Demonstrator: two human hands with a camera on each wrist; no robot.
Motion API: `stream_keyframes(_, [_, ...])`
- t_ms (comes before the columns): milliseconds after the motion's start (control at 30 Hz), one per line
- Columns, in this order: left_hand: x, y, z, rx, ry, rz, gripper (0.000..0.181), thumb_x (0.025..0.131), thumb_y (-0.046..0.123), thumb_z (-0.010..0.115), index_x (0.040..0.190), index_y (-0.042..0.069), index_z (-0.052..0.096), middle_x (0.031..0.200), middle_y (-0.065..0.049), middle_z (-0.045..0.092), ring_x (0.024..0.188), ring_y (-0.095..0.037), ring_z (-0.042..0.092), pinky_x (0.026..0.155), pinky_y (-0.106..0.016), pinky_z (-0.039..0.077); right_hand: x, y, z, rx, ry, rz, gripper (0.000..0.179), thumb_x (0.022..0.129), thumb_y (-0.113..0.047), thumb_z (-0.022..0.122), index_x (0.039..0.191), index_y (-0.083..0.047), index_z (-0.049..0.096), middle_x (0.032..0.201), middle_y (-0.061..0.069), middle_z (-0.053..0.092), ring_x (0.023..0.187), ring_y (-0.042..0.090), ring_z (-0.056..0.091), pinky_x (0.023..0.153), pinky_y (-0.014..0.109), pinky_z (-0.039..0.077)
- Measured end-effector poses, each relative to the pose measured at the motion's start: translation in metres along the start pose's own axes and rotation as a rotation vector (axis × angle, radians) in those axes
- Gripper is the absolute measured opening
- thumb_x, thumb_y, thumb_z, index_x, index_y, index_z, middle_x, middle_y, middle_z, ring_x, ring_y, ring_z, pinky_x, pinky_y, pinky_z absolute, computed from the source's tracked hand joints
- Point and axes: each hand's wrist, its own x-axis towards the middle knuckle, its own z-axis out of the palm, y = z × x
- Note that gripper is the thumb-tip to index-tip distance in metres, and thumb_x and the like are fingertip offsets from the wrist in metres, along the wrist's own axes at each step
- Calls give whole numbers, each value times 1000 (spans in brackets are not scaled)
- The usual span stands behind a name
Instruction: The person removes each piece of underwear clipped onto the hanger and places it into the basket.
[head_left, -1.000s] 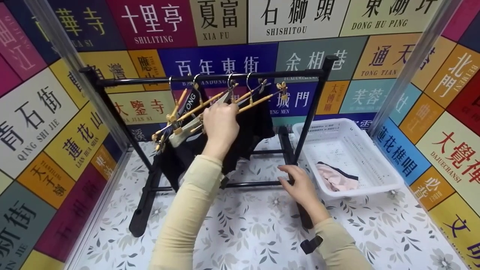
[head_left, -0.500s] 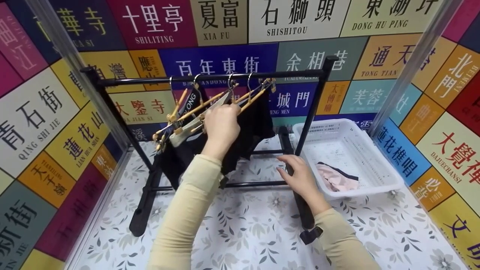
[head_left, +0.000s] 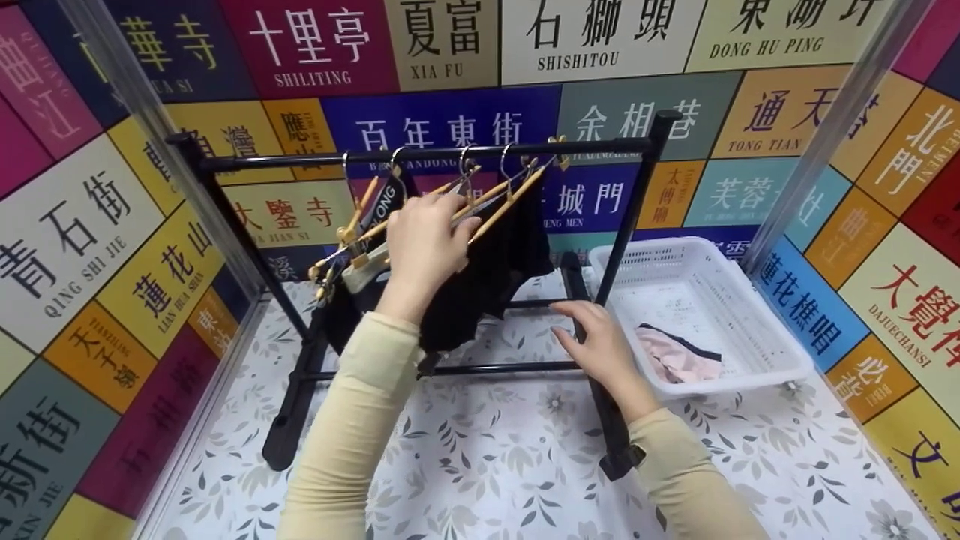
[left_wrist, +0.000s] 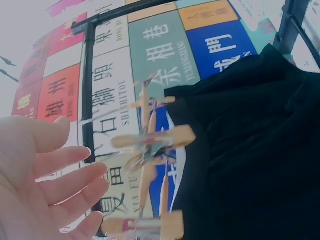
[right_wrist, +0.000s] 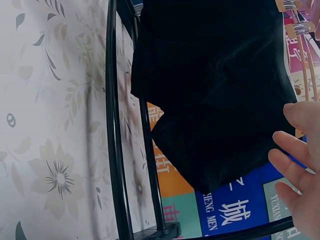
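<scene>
Black underpants (head_left: 487, 292) hang from a wooden clip hanger (head_left: 510, 202) on a black rack. My left hand (head_left: 426, 244) overlaps the row of hangers in the head view. In the left wrist view, the left hand's fingers (left_wrist: 75, 192) are loosely spread beside the clips (left_wrist: 152, 142), with nothing between them. The clips sit near the waistband of the black cloth (left_wrist: 250, 145). Lower down, my right hand (head_left: 600, 341) hovers by the rack's right post, fingers apart and holding nothing. In the right wrist view, its fingertips stand close to the black cloth (right_wrist: 215, 95).
The rack's top bar (head_left: 300, 161) carries several hangers with dark garments bunched together. To the right, a white plastic basket (head_left: 776, 375) holds pink underpants (head_left: 679, 356) with dark trim. A floral sheet (head_left: 487, 465) covers the table. Sign-patterned walls (head_left: 630, 112) enclose the back and sides.
My left hand has shifted left, its thumb now apart from the fingers. The front hanger has swung, its right end ending up higher. My right hand has risen slightly.
</scene>
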Motion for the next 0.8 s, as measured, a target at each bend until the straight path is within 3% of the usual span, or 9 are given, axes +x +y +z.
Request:
stream_keyframes(167, [2,-11,-10,20,-50,-67,43,91,40,68,123,10,66,114,-11,68,104,-35,60,84,-52,43,3,-1,2,-19,-25,17,37,84,-10,77,120,-8,68,114,8,68,106,29,62,95,43,44])
stream_keyframes(333, [3,-21,-15,38,-140,-140,46,91,40,68,127,10,63,119,-12,65,111,-34,58,88,-53,43,3,1,7,6,-61,50,36,85,-9,76,121,-8,68,115,8,68,107,29,61,97,42,43])
stream_keyframes(533, [3,-32,-12,44,-223,-170,44,91,35,69,128,11,62,119,-14,64,108,-36,60,87,-54,47,-2,3,18,23,-59,44,35,84,-9,77,118,-7,68,113,8,68,103,28,62,92,43,47])
stream_keyframes(800, [1,-41,-5,33,-277,-222,42,93,29,67,130,11,60,113,-16,66,100,-38,64,79,-57,49,-10,3,28,25,-94,38,33,85,-12,76,117,-6,69,112,9,69,102,29,63,92,44,47])
